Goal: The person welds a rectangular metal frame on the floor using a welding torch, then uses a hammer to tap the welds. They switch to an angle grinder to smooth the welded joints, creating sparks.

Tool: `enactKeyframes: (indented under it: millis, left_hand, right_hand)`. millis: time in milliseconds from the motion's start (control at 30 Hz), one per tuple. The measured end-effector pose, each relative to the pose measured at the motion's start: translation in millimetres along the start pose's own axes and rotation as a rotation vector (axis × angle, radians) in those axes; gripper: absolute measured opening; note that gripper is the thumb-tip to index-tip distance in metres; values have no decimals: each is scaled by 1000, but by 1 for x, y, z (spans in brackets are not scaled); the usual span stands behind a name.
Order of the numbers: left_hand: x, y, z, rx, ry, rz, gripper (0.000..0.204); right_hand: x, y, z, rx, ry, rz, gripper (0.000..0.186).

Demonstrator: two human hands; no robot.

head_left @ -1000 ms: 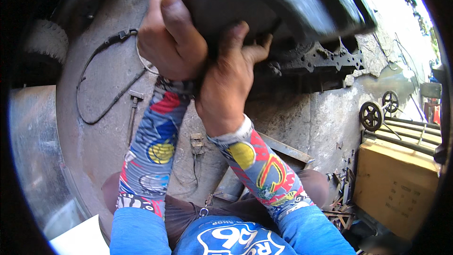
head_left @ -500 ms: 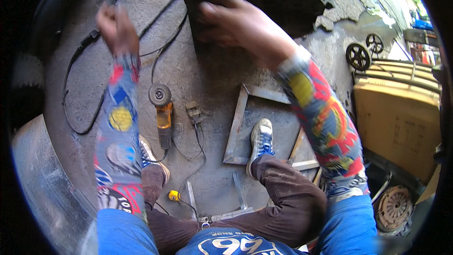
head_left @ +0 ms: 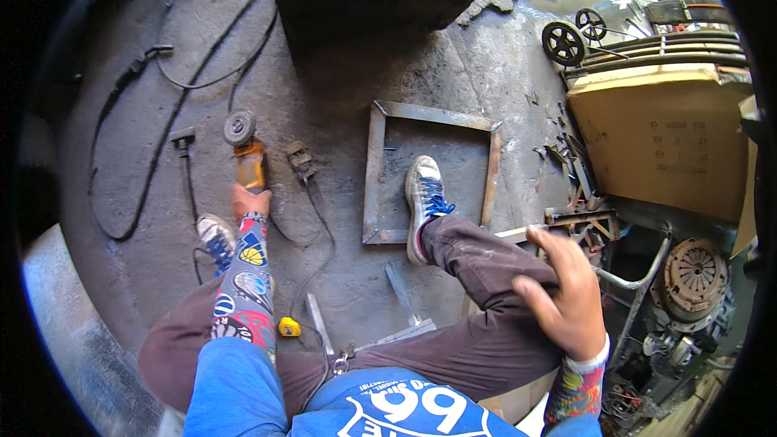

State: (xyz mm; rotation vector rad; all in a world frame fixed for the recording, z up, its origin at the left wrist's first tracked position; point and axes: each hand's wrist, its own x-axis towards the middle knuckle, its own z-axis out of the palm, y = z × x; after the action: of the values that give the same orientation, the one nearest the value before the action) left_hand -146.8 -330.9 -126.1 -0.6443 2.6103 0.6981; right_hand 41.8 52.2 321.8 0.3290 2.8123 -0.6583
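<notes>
While we look down from the head view, our left hand (head_left: 247, 200) is wrapped around the orange body of the angle grinder (head_left: 245, 151), which lies on the concrete floor (head_left: 486, 73) at about ten o'clock, disc end pointing away. Our right hand (head_left: 566, 295) hovers over the right knee at four o'clock, fingers spread, holding nothing. The right shoe (head_left: 424, 198) stands inside a square metal frame (head_left: 375, 170) near centre.

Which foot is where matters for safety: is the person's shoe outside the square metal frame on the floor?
No, the shoe stands inside the metal frame, with its bars around it.
</notes>
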Motion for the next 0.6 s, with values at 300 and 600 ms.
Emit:
enactKeyframes:
  millis: [300, 600]
  left_hand:
    - [-189, 89, -60, -941, -219, -26, 40]
    - [-343, 129, -176, -904, -809, 748, 66]
  right_hand:
    - [-9, -15, 8, 157, 228, -286, 45]
    - [-54, -52, 90, 1120, 26, -16, 66]
